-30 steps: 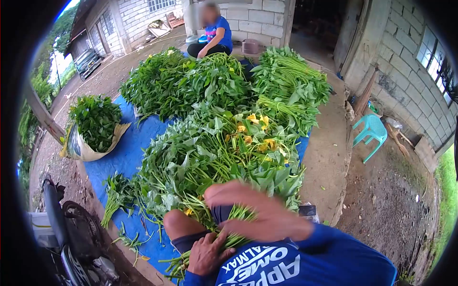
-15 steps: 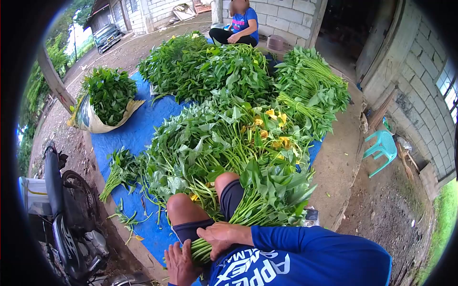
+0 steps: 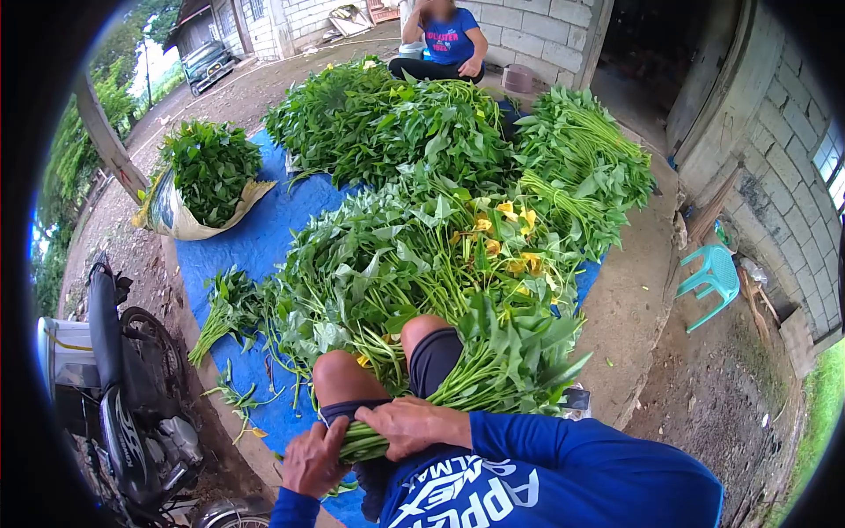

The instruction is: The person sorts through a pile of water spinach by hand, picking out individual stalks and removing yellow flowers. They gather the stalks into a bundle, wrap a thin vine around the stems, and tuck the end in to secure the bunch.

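A bundle of leafy green stalks (image 3: 493,370) lies across my lap, leaves pointing away to the right. My right hand (image 3: 412,424) is closed around its stems near the cut ends. My left hand (image 3: 310,458) grips the same stem ends just below, at my left knee. In front of my knees a big heap of the same greens (image 3: 396,255) with yellow flowers (image 3: 506,238) covers a blue tarp (image 3: 242,251).
More green piles (image 3: 387,123) lie farther back, where a seated person in a blue shirt (image 3: 444,44) works. A sack of leaves (image 3: 207,180) stands at left. A motorcycle (image 3: 132,414) is parked beside the ledge; a turquoise plastic chair (image 3: 711,282) stands at right.
My right hand came down from above the bundle and closed on the stems. My left hand shifted onto the stem ends. The view tilted slightly.
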A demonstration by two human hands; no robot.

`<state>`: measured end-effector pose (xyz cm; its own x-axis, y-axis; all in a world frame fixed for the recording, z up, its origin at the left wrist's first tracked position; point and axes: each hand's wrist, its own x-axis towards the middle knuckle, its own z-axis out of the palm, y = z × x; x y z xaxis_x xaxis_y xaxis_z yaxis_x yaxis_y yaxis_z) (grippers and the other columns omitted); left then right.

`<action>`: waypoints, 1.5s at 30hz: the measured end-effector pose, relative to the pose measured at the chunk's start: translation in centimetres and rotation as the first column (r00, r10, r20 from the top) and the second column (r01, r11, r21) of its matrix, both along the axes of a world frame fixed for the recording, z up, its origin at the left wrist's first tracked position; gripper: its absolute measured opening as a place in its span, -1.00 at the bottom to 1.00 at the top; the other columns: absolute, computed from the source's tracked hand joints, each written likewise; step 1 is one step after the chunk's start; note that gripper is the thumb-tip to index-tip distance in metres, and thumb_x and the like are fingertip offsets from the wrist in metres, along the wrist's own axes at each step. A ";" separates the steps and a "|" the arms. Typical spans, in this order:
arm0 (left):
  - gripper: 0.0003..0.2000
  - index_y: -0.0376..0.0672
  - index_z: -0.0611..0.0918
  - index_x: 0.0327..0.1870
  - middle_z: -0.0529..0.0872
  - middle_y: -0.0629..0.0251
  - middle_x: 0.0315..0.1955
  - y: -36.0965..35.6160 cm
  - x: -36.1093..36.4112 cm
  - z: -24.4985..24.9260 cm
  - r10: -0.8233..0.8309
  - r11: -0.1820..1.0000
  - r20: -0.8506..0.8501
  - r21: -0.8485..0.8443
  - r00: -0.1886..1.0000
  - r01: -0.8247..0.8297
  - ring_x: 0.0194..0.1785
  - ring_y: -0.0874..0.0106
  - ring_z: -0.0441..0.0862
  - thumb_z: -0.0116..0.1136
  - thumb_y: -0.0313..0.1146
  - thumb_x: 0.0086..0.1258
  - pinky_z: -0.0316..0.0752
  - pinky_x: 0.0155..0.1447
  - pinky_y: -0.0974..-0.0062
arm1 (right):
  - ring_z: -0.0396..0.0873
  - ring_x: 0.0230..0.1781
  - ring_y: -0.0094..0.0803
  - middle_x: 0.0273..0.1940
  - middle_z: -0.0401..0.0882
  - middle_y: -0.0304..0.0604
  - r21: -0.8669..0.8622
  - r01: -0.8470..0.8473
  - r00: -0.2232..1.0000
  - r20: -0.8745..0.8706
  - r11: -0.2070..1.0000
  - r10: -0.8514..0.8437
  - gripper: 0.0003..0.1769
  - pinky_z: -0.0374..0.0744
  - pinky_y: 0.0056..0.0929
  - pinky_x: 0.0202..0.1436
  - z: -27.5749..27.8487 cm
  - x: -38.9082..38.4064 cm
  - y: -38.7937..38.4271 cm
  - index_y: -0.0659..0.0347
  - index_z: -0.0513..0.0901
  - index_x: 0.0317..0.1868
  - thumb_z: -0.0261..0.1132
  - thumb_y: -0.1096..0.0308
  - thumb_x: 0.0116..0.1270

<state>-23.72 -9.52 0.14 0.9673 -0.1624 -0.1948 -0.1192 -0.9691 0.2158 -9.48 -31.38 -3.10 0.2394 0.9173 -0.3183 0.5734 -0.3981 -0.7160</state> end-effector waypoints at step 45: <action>-0.54 -0.23 0.77 0.12 0.84 0.32 -0.22 -3.2 12.3 24.9 0.156 0.779 0.214 -0.627 0.964 0.013 -0.19 0.55 0.71 0.58 -0.39 0.16 0.66 -0.04 0.44 | 0.72 0.15 0.31 0.21 0.69 0.32 0.673 -0.032 0.856 0.400 0.739 -0.327 0.07 0.68 0.02 0.28 16.6 2.9 -0.8 0.48 0.16 0.63 0.59 0.20 0.34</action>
